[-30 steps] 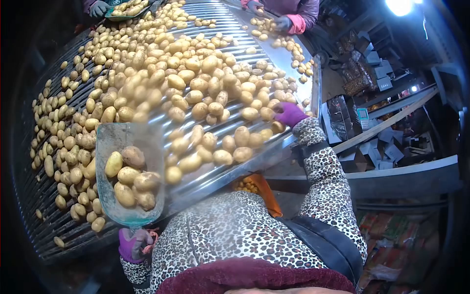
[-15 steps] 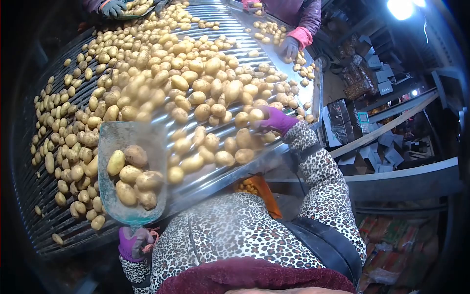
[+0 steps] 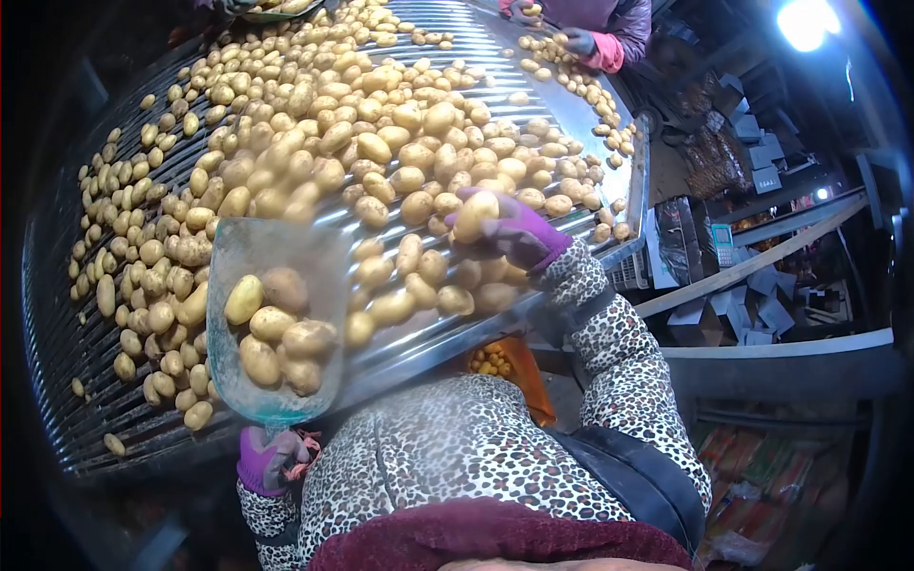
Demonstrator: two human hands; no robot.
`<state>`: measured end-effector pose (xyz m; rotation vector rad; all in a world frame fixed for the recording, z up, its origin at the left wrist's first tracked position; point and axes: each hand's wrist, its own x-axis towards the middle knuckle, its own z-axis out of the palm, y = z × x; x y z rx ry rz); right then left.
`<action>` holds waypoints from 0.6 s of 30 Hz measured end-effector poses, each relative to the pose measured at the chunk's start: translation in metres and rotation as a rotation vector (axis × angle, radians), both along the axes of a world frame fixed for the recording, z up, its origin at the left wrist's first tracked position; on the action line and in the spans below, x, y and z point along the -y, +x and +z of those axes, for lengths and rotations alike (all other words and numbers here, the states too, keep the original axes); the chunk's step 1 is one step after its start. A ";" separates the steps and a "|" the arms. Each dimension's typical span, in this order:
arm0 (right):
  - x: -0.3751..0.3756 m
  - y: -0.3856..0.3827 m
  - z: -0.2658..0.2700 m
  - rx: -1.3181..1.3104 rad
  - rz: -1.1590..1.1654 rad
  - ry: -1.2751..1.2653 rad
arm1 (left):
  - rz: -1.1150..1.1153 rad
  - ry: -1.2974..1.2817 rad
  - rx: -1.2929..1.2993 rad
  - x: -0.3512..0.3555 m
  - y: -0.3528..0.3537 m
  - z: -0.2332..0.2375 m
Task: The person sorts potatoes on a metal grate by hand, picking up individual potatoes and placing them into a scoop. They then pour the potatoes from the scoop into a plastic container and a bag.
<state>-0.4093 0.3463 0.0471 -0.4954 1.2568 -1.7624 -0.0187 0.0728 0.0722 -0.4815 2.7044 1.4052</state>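
Observation:
My left hand, in a purple and grey glove, is closed round the handle of a clear greenish scoop. Several potatoes lie in the scoop's pan, which is over the slatted sorting table. My right hand, gloved the same way, grips a single potato above the slats. Loose potatoes are heaped beyond the scoop and around my right hand. The glove hides part of the held potato.
Across the table, a co-worker's gloved hand is among potatoes on a smooth metal side strip. Another gloved hand shows at the top left. An orange container with potatoes stands below the near edge. Boxes lie at the right.
My right hand has moved left and lifted a potato from the slats. The scoop, still in my left hand, appears slightly farther right, as the whole view has shifted.

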 end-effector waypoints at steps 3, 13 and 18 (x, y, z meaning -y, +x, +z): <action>-0.001 -0.010 -0.008 0.061 -0.048 0.124 | -0.077 -0.132 0.037 0.012 0.013 -0.018; 0.037 0.028 -0.005 -1.087 -0.189 0.410 | 0.139 0.372 -0.059 0.002 0.008 -0.015; 0.114 0.083 0.005 -1.711 0.589 0.299 | 0.257 0.650 -0.104 0.002 0.014 -0.028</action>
